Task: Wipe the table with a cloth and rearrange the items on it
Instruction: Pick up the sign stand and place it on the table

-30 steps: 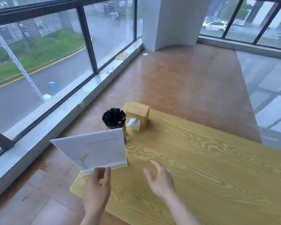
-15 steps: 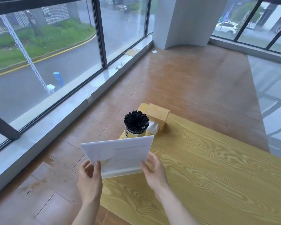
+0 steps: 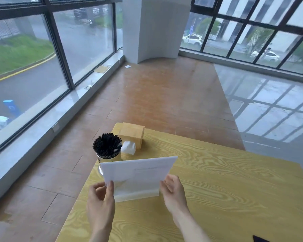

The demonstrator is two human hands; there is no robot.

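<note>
— What is held on the left?
— The left edge of a white sign is pinched by the left hand, thumb in front, fingers curled behind it.

— Where is the sign set?
— It is kept upright between the two grips, its base at or just above the table, near the table's left edge; contact cannot be told.

— What is seen beyond the grips?
— Just behind the sign, a metal cup packed with black straws is found, partly hidden by the sign. Beside the cup, farther off and to the right, a wooden tissue box is placed with a white tissue pulled out at its front.

— And the right side?
— The sign's right edge is met by the right hand, whose fingers are loosely curved against it rather than tightly closed. A dark corner is seen at the table's near right.
</note>
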